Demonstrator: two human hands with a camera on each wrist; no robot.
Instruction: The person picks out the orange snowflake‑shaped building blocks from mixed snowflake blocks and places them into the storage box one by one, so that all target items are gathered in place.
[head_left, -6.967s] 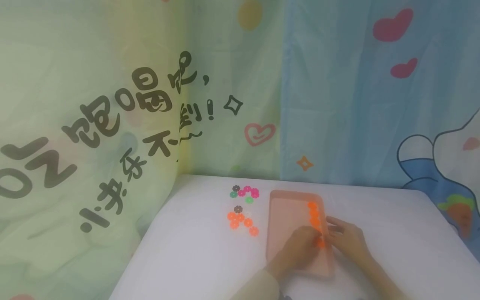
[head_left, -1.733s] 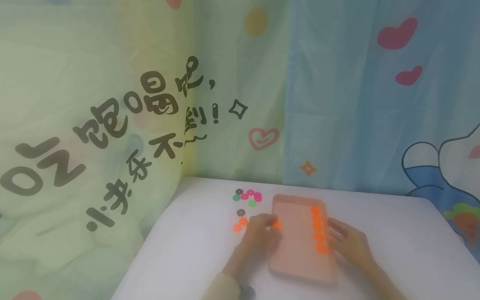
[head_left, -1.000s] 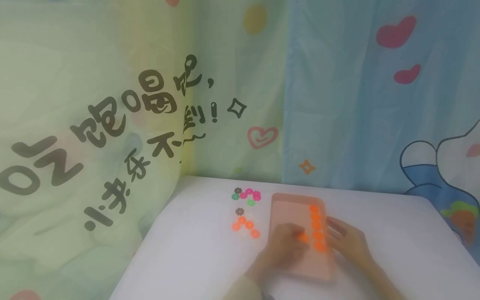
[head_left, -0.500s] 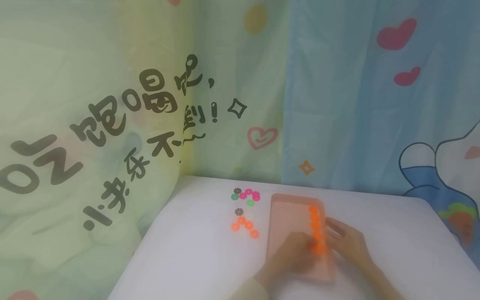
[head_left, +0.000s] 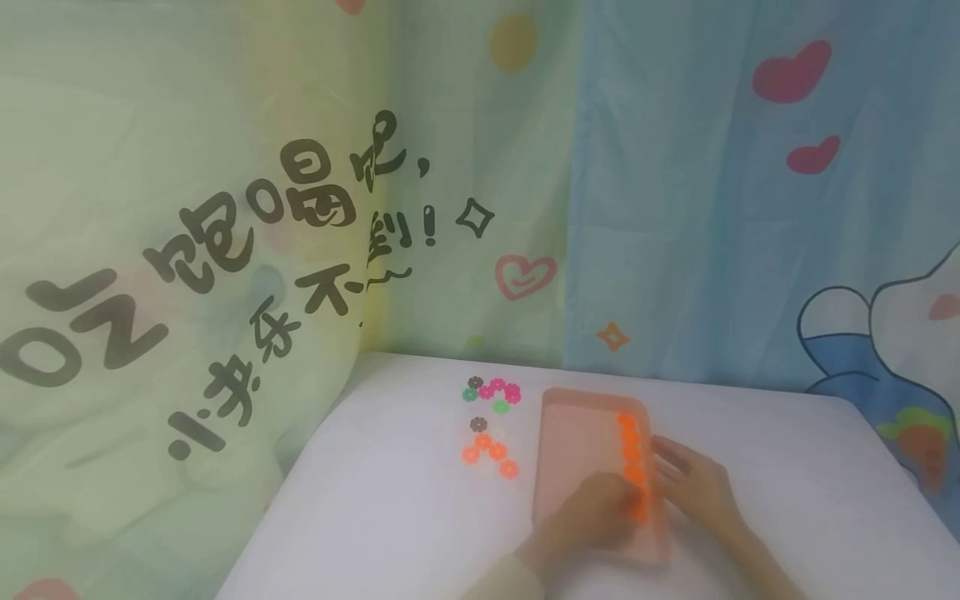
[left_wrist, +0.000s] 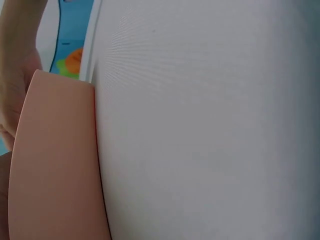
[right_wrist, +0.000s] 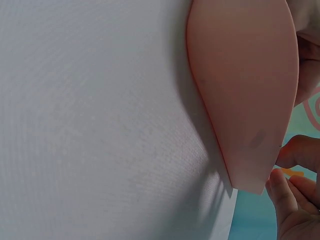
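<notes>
A shallow pink tray [head_left: 577, 433] lies on the white table, with a row of orange flower-shaped plastic discs [head_left: 631, 435] along its inner right side. My left hand [head_left: 596, 508] is inside the tray, its curled fingers on an orange disc [head_left: 638, 505] at the row's near end; the fingers partly hide that disc. Outside the right rim, my right hand [head_left: 697, 483] rests its loosely extended fingers against the wall. In the right wrist view, my right hand's fingertips [right_wrist: 281, 186] sit right by the tray's edge. The left wrist view shows mostly the tray's outer wall [left_wrist: 55, 160].
Left of the tray lie loose orange discs [head_left: 497, 451] and a dark grey disc [head_left: 478, 424]. Farther back are several pink discs [head_left: 512, 392], a bright green one [head_left: 500, 407] and a dark green one [head_left: 470, 394]. Printed curtains [head_left: 675, 208] hang behind the table.
My left hand has carried an orange disc from the left pile across to the row's near end. The row is longer than 7 s ago. My right hand has stayed at the rim.
</notes>
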